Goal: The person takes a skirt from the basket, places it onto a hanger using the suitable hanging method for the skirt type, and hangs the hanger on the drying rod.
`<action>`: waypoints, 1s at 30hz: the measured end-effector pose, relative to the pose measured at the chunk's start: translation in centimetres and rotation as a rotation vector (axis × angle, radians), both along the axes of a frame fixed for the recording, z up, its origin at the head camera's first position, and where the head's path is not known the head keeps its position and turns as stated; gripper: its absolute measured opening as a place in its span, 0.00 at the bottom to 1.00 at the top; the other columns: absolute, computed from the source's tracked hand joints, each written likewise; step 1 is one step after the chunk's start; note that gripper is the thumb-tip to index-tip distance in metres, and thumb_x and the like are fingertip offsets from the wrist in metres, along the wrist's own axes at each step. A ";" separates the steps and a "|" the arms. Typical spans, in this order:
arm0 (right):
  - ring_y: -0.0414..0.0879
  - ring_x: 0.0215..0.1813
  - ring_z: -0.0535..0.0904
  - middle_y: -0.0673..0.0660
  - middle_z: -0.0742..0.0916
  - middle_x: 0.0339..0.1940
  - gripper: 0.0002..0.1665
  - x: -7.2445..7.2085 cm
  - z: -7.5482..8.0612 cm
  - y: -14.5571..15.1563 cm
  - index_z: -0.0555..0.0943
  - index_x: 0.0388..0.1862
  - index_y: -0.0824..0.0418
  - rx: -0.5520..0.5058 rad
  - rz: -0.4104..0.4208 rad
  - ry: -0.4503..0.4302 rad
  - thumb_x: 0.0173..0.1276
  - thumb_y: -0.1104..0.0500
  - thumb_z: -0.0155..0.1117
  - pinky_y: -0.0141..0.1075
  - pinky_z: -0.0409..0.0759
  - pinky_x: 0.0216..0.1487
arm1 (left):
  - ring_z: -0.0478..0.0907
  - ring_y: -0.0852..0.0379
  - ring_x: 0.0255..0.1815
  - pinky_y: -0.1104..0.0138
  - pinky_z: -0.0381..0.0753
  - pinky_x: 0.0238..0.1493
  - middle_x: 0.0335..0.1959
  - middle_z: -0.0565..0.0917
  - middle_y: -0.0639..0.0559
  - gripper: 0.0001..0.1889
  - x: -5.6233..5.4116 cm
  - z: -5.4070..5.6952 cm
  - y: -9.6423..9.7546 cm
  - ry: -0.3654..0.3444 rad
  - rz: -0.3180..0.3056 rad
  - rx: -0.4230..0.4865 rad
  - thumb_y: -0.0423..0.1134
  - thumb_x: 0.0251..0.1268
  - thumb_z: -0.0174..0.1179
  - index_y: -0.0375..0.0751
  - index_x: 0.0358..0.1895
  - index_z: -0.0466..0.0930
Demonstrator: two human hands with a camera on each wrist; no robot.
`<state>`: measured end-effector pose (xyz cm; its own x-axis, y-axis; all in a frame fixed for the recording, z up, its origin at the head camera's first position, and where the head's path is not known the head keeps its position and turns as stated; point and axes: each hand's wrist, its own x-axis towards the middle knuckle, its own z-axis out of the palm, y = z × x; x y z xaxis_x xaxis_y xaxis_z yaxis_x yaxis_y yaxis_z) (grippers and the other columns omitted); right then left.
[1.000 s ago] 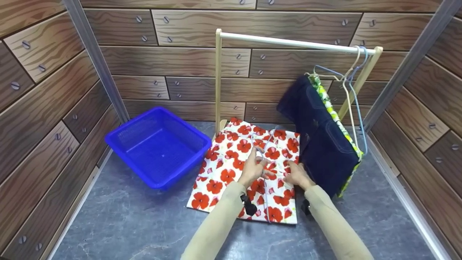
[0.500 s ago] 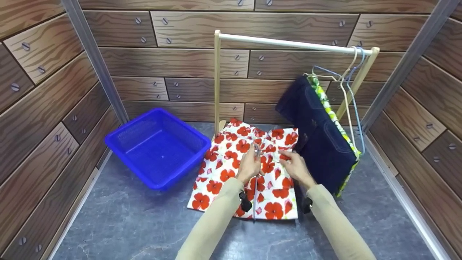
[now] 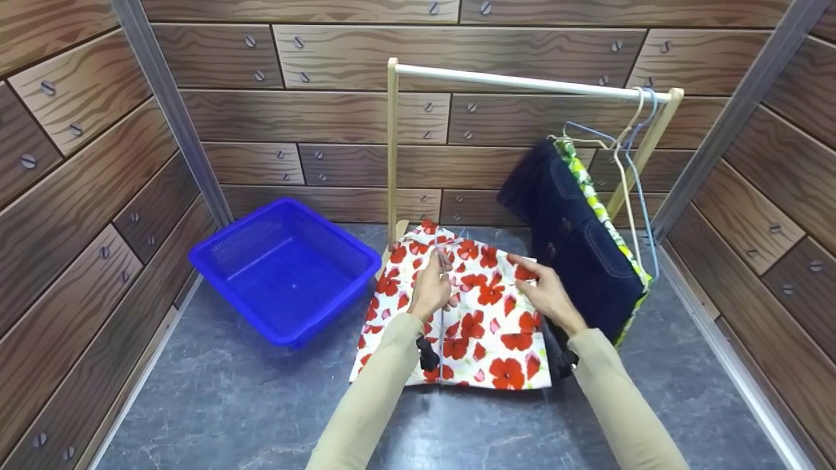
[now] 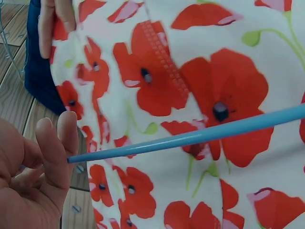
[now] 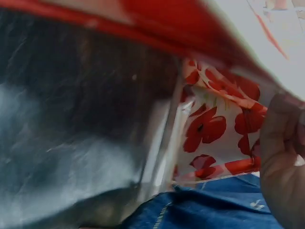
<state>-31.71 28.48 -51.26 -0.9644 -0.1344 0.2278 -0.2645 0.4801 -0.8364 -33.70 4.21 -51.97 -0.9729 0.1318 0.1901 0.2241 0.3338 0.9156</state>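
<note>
A white garment with red poppies (image 3: 480, 326) lies spread below both hands; its exact kind is hard to make out. My left hand (image 3: 429, 290) holds a light blue clothes hanger (image 4: 186, 139), whose long bar crosses over the printed fabric. At the garment's upper right edge, my right hand (image 3: 548, 297) pinches the cloth between thumb and fingers. From the right wrist view, that side of the fabric (image 5: 205, 129) is raised off the grey floor, with an inner layer showing beneath.
A blue plastic basket (image 3: 287, 326) stands to the left. Behind is a clothes rack with a white rail (image 3: 522, 81). At its right end hang dark denim clothing (image 3: 588, 261) and a yellow-green patterned piece (image 3: 597, 196) on hangers, close beside my right hand.
My left hand has moved left with the hanger. My right hand has gone from the garment's surface to its right edge and now pinches it; the cloth has shifted and lifted there.
</note>
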 end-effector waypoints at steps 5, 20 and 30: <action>0.54 0.59 0.72 0.67 0.71 0.72 0.41 -0.1 -1.6 1.0 0.64 0.74 0.65 0.141 0.037 -0.159 0.59 0.73 0.57 0.39 0.72 0.56 | 0.78 0.58 0.21 0.69 0.79 0.22 0.39 0.83 0.43 0.12 -0.4 0.4 -0.7 0.121 0.037 -0.160 0.26 0.66 0.47 0.38 0.50 0.69; 0.69 0.71 0.64 0.76 0.69 0.69 0.43 -0.2 -5.2 1.5 0.60 0.74 0.71 0.361 0.010 -0.168 0.58 0.72 0.59 0.59 0.63 0.71 | 0.85 0.39 0.25 0.65 0.78 0.13 0.52 0.85 0.39 0.07 0.0 1.7 -1.3 0.096 -0.141 -0.068 0.27 0.73 0.46 0.34 0.49 0.68; 0.70 0.71 0.63 0.77 0.68 0.70 0.40 -0.9 -5.7 1.6 0.59 0.72 0.76 0.314 -0.085 -0.181 0.60 0.72 0.57 0.58 0.61 0.73 | 0.80 0.57 0.15 0.57 0.83 0.18 0.44 0.86 0.42 0.10 0.6 6.2 -0.9 0.154 -0.132 -0.072 0.25 0.67 0.51 0.36 0.49 0.68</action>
